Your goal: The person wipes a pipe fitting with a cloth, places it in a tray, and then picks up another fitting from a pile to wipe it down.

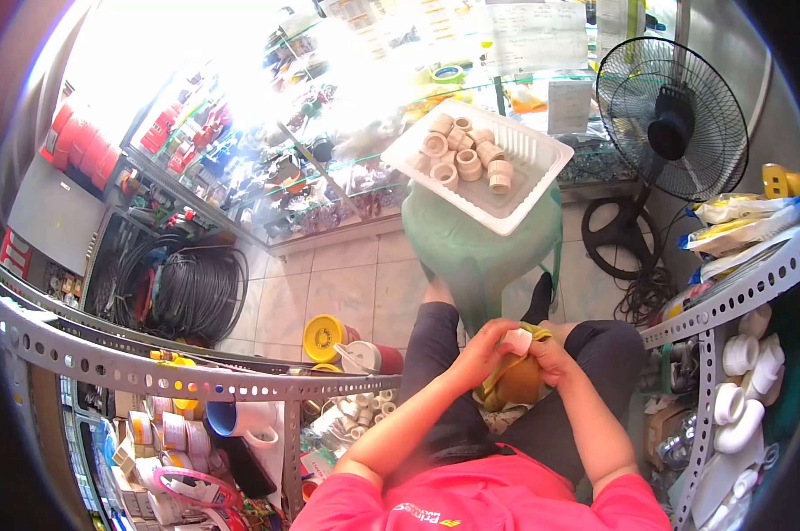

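My left hand [489, 352] and my right hand [552, 356] meet above my lap. Between them is a small white fitting [517, 342], with the fingers of my left hand closed on its left side. A yellow-green cloth [515, 382] hangs below the fitting, and my right hand's fingers are wrapped round its upper part. In front of me, a white tray [541, 181] rests on a green stool [479, 257]. Several beige threaded fittings [468, 164] are heaped in the tray's left and middle part.
A black fan [672, 119] stands at the back right. Glass display shelves [329, 177] lie beyond the stool. Black hose coils [196, 292] sit at the left. Metal racks [196, 382] flank me, with white fittings on the right one. Yellow-lidded tubs [326, 339] stand on the floor.
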`<state>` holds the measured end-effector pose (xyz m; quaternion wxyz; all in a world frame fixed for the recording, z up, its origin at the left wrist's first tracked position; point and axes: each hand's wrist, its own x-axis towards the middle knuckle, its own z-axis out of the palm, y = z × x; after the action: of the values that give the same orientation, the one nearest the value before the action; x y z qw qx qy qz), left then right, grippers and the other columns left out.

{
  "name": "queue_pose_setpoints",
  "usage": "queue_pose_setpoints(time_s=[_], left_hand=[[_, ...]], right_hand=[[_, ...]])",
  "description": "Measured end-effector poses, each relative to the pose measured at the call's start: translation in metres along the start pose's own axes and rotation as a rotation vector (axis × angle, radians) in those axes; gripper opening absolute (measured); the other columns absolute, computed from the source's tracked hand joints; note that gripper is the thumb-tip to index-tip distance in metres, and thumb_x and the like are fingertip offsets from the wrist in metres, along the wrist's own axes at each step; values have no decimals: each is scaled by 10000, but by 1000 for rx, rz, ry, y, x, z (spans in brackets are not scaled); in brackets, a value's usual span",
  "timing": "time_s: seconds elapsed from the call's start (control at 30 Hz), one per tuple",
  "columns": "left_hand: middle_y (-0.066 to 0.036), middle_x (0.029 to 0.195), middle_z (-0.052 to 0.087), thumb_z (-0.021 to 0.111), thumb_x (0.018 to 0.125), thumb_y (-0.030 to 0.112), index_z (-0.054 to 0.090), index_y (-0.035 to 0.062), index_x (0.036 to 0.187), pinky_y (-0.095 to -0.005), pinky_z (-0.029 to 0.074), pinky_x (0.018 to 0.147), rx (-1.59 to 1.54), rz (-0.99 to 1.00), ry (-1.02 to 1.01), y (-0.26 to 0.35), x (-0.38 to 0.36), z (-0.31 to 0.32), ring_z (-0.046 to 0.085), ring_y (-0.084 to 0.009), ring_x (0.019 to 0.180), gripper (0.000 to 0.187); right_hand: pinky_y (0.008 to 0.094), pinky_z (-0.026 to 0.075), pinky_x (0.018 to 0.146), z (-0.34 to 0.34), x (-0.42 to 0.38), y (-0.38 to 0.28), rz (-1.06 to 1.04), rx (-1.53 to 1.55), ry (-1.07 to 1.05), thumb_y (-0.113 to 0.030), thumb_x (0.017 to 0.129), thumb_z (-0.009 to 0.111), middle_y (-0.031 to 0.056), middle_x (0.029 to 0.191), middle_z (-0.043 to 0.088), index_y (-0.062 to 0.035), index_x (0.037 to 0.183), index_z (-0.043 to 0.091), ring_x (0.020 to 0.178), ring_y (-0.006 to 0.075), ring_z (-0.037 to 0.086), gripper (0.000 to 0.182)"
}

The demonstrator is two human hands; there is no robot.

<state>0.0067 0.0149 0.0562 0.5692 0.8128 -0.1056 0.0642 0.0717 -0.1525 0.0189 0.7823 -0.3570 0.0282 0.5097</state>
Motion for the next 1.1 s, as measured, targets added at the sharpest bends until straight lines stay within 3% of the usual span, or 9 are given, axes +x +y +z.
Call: queue_pose_setpoints(time_s=[0.07, 0.2, 0.23, 0.33, 0.7, 0.83, 0.93, 0.97, 1.1], left_hand=[[-112, 1182, 490, 477, 871, -15, 405, 31, 1208, -328, 357, 969, -232, -103, 83, 0, -3, -1, 472, -239, 1120, 348], [-144, 1315, 412, 467, 919, 125, 342, 38, 1304, -338, 357, 990, -1157, -302, 173, 9, -1, -27, 445, -230, 1175, 413], [-162, 1355, 370, 447, 929, 184, 320, 54, 1338, -351, 378, 979, -1231, -309, 158, 9, -4, -29, 438, -257, 1194, 447], [-173, 1359, 362, 432, 934, 158, 324, 58, 1340, -361, 399, 971, -1412, -291, 114, 13, -7, -30, 447, -278, 1187, 432], [-135, 1218, 495, 415, 951, 221, 406, 49, 1251, -308, 475, 894, -1476, -397, 129, -4, -15, -22, 539, -210, 1054, 346], [-99, 1149, 536, 414, 954, 260, 427, 59, 1210, -301, 486, 831, -1422, -341, 199, -2, -31, -36, 564, -179, 1000, 326], [-80, 1110, 554, 421, 952, 277, 427, 68, 1195, -298, 481, 783, -1113, -358, 388, -2, -68, -59, 574, -164, 975, 321], [-60, 1081, 545, 488, 927, 274, 441, 62, 1187, -286, 479, 770, -962, -424, 484, -8, -85, -65, 554, -143, 969, 339], [-76, 1058, 554, 522, 901, 262, 469, 48, 1152, -299, 494, 719, -448, -611, 792, -42, -185, -79, 578, -157, 906, 334]], right_hand=[[327, 490, 813, -2, 2, 4, -114, 36, -105, -65, 841, 552, 62, 1055, 590, -59, 1127, 530, 954, 185, 592, 286], [336, 475, 857, -1, 0, 6, -194, 23, -56, -31, 841, 516, 70, 1095, 568, -61, 1175, 482, 1007, 196, 571, 338], [337, 472, 863, 5, -4, 3, -216, 23, -52, -33, 842, 516, 70, 1097, 566, -61, 1184, 473, 1015, 195, 567, 346], [341, 471, 869, 18, -11, -4, -270, 30, -67, -36, 841, 517, 68, 1097, 566, -65, 1199, 457, 1006, 191, 571, 363], [345, 457, 883, 1, -2, 5, -333, -71, -36, -113, 851, 547, 57, 1110, 563, -81, 1183, 473, 1013, 191, 564, 342], [342, 465, 869, -3, 0, 9, -327, -85, 111, -125, 878, 510, 62, 1096, 573, -63, 1158, 499, 996, 194, 571, 287], [346, 472, 856, -24, 6, 15, -242, -81, 298, -126, 906, 468, 67, 1084, 581, -43, 1133, 519, 984, 201, 577, 247], [346, 471, 857, -24, 6, 14, -253, -63, 336, -126, 912, 457, 70, 1082, 581, -40, 1128, 521, 984, 202, 576, 242], [349, 462, 859, -44, 14, 15, -302, -54, 487, -150, 924, 437, 79, 1077, 576, -38, 1123, 517, 983, 210, 568, 242]])
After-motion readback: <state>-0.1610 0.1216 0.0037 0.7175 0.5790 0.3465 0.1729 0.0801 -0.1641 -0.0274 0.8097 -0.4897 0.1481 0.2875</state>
